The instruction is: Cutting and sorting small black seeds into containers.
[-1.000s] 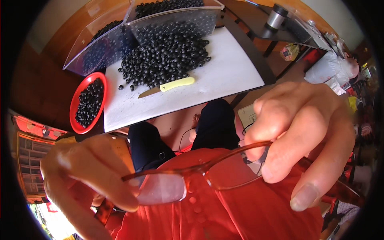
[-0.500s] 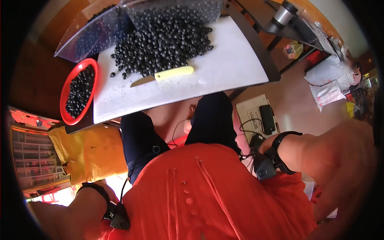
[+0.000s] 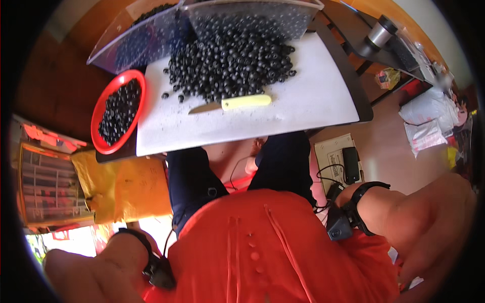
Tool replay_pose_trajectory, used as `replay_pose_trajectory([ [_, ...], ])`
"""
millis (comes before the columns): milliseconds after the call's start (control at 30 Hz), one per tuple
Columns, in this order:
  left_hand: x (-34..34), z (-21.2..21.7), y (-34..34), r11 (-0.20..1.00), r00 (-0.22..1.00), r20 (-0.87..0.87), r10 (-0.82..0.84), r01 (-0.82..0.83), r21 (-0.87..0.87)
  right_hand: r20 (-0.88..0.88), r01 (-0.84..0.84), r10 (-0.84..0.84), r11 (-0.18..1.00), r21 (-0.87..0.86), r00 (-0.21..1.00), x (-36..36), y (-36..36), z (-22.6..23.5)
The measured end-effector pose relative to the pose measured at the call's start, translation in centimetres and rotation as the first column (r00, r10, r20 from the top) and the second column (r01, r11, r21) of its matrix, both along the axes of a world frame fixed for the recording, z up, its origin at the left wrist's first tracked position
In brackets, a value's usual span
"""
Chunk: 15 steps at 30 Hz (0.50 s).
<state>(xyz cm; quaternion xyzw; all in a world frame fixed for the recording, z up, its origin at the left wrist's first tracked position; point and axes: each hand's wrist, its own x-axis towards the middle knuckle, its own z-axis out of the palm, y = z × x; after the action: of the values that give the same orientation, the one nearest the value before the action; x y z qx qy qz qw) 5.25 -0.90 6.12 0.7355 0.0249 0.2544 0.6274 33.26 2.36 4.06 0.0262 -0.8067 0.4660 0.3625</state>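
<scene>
Both my arms are bent at my sides, each with a black strap and a small device at the wrist. Little of my left hand point(image 3: 145, 238) shows beyond its strap, close by my red shirt. My right hand point(image 3: 348, 194) is mostly covered by its wrist device, near my right thigh. The fingers of both are hidden. On the white board point(image 3: 303, 108) lies a heap of small, round black pieces point(image 3: 227, 63), like olives or beads. A knife point(image 3: 246, 102) with a pale yellow handle rests in front of the heap, blade to the left.
A red oval bowl point(image 3: 143, 101) of black pieces stands left of the board. Behind are clear plastic bins point(image 3: 116, 50) holding more. A yellow sack point(image 3: 126, 189) stands at lower left. A cardboard box point(image 3: 323, 151) with cables and white bags point(image 3: 429, 113) lie to the right.
The whole view has shifted, so the table and its things appear further right and slightly lower. The knife, heap and bowl keep their places on the table.
</scene>
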Motion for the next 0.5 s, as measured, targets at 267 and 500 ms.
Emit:
replay_pose_trajectory([
  [267,-2.4,-3.7,1.6,0.992,0.971,0.210,-0.113,0.122,-0.033,0.062,0.002,-0.001,1.000,-0.007,0.998,1.2,0.8,1.0],
  [500,3.5,-9.7,-0.9,0.950,0.786,0.603,0.138,-0.277,0.143,0.034,0.095,-0.097,0.995,0.041,0.995,4.7,-1.9,-0.9],
])
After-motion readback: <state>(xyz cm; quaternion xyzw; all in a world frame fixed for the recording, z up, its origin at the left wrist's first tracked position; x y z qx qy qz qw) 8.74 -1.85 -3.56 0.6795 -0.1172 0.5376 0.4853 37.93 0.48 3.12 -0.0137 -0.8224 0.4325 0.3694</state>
